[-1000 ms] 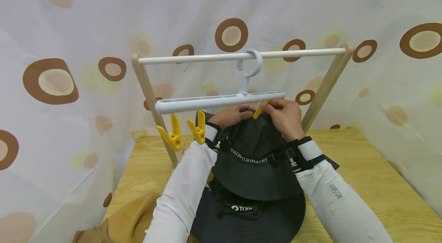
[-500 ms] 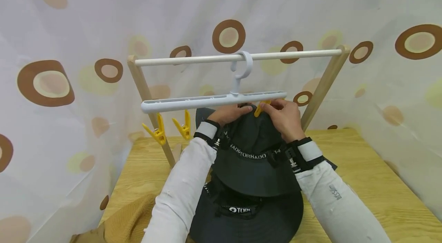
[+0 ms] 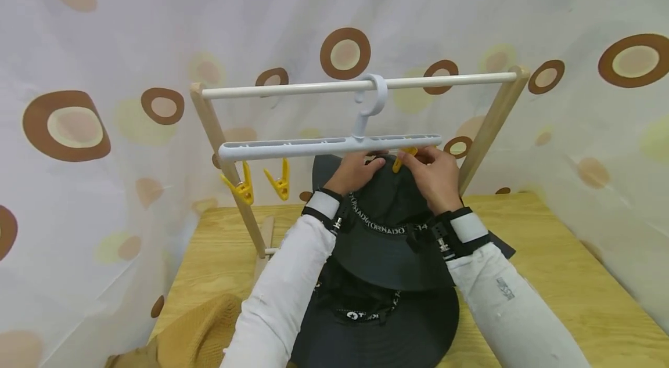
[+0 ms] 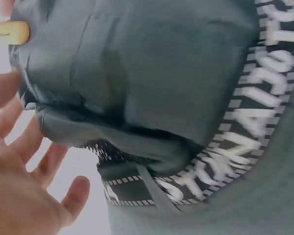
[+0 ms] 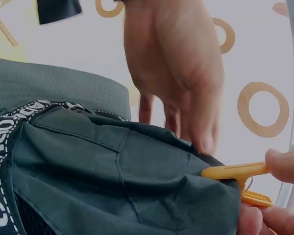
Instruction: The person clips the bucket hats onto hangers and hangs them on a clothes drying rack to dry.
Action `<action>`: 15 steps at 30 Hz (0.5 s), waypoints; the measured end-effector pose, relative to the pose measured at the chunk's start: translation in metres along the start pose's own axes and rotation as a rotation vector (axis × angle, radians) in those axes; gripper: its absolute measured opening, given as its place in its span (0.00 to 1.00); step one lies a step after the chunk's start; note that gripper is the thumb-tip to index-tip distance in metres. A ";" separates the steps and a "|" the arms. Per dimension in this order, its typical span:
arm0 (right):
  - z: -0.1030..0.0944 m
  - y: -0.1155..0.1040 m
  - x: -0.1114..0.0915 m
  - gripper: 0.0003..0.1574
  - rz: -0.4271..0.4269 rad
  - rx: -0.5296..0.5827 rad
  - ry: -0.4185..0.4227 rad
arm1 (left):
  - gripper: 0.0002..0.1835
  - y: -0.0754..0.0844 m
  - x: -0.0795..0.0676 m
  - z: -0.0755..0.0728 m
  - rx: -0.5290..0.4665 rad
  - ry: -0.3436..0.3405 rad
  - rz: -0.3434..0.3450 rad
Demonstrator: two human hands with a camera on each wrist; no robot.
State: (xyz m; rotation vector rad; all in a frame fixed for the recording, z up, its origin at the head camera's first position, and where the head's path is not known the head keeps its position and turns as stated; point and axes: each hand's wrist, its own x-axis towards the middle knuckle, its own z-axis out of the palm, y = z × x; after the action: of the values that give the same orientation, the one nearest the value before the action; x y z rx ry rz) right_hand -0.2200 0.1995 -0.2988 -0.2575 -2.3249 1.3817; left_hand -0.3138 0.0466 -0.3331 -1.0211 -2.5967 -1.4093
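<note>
A black bucket hat (image 3: 389, 199) with white lettering on its band hangs just below the white hanger (image 3: 292, 149). My left hand (image 3: 358, 173) holds the top of its crown, thumb in front and fingers behind; in the left wrist view the other fingers (image 4: 51, 161) spread loosely behind the fabric. My right hand (image 3: 434, 173) pinches the handles of a yellow clothespin (image 3: 402, 160) between thumb and fingers. In the right wrist view one jaw of that clothespin lies over the crown's edge. The far side of the fabric is hidden there.
Two yellow clothespins (image 3: 243, 185) hang under the hanger's left end. The hanger hooks over the white rail (image 3: 292, 89) of a wooden rack. Another black hat (image 3: 376, 333) lies below on the wooden table (image 3: 522, 252), with a tan knitted item (image 3: 204, 330) at the left.
The hat's crown has risen a little toward the hanger, and my left hand with it. The hanger has shifted and the clothespins on its left have swung. My right hand still pinches its clothespin.
</note>
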 end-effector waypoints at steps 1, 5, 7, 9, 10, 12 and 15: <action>0.000 0.002 0.000 0.28 0.004 0.005 -0.004 | 0.18 -0.002 -0.004 0.002 0.015 0.035 -0.006; -0.001 0.009 -0.001 0.30 -0.005 0.017 -0.034 | 0.21 -0.012 -0.028 0.006 0.027 0.172 -0.025; -0.003 0.011 -0.001 0.30 -0.019 0.010 -0.046 | 0.21 -0.015 -0.043 0.006 0.008 0.228 -0.026; -0.005 0.013 -0.002 0.31 -0.033 0.006 -0.054 | 0.20 -0.018 -0.058 0.005 -0.021 0.272 -0.037; -0.006 0.015 -0.003 0.32 -0.037 0.003 -0.058 | 0.19 -0.019 -0.066 0.004 -0.025 0.287 -0.046; -0.009 0.018 -0.005 0.33 -0.032 -0.004 -0.062 | 0.18 -0.021 -0.080 0.003 -0.017 0.309 -0.053; -0.014 0.022 -0.010 0.36 -0.019 -0.019 -0.073 | 0.17 -0.021 -0.099 0.000 -0.013 0.313 -0.055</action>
State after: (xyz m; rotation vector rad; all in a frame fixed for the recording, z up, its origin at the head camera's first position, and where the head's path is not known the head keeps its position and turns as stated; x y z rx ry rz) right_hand -0.2064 0.2179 -0.3151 -0.1938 -2.3947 1.3821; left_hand -0.2474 -0.0145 -0.3796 -0.6702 -2.4064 -1.4640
